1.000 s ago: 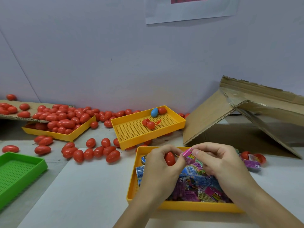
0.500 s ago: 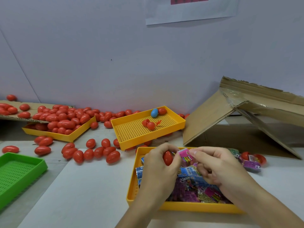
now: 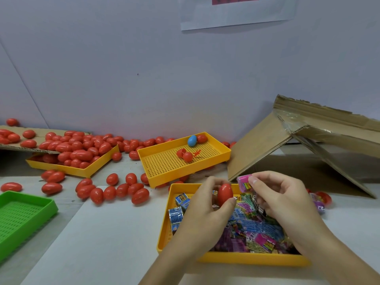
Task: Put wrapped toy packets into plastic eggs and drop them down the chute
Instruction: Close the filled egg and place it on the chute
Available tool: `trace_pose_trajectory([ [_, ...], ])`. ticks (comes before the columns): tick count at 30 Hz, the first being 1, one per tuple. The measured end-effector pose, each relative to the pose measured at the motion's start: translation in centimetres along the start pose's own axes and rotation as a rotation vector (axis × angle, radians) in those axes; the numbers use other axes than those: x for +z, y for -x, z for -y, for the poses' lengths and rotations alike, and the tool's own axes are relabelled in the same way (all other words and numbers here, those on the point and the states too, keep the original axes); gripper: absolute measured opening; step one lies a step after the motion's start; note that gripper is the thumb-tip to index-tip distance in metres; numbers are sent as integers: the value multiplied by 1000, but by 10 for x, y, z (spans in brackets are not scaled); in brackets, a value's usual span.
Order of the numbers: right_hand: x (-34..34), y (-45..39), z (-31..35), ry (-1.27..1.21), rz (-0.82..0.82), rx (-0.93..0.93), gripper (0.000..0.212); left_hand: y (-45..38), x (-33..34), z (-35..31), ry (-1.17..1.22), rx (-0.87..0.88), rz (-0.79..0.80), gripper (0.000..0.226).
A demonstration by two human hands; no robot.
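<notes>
My left hand (image 3: 202, 214) grips a red plastic egg (image 3: 224, 194) between thumb and fingers, held upright over the near yellow tray (image 3: 226, 259). My right hand (image 3: 281, 200) pinches a pink wrapped toy packet (image 3: 244, 183) just right of the egg, a small gap between them. The tray below holds several blue, pink and purple wrapped packets (image 3: 255, 231). The cardboard chute (image 3: 265, 145) slopes up at the right behind my hands.
A second yellow tray (image 3: 164, 169) with a blue egg (image 3: 192, 140) and red egg pieces stands behind. Several red eggs (image 3: 115, 192) lie loose on the table and fill a far-left yellow tray (image 3: 67, 170). A green tray (image 3: 22, 214) sits at the left edge.
My hands have drawn slightly apart: the pink packet has lifted away to the right of the egg, and the red egg now shows more fully in my left hand.
</notes>
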State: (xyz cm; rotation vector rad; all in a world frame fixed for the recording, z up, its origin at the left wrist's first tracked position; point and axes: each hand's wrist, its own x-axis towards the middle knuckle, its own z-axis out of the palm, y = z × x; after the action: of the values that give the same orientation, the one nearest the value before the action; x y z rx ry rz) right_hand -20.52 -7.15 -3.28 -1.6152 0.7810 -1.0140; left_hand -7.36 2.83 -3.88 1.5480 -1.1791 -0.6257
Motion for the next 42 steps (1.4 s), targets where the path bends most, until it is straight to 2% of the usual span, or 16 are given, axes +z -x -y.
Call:
trace_pose_trajectory([
  [4, 2, 2, 2, 101, 53, -98, 11, -2, 0, 0, -5, 31, -39, 38],
  [13, 3, 2, 1, 136, 93, -165, 12, -3, 0, 0, -16, 50, -133, 33],
  [19, 3, 1, -2, 143, 79, -185, 11, -3, -1, 1, 58, 38, -159, 28],
  [27, 2, 1, -1, -2, 74, -148, 25, -3, -3, 1, 127, 16, -163, 38],
  [31, -1, -1, -2, -43, 147, -74, 34, -3, -3, 2, 132, -2, -147, 38],
  [42, -1, -1, -6, -125, 217, -42, 45, -3, -2, 2, 79, 41, -132, 29],
])
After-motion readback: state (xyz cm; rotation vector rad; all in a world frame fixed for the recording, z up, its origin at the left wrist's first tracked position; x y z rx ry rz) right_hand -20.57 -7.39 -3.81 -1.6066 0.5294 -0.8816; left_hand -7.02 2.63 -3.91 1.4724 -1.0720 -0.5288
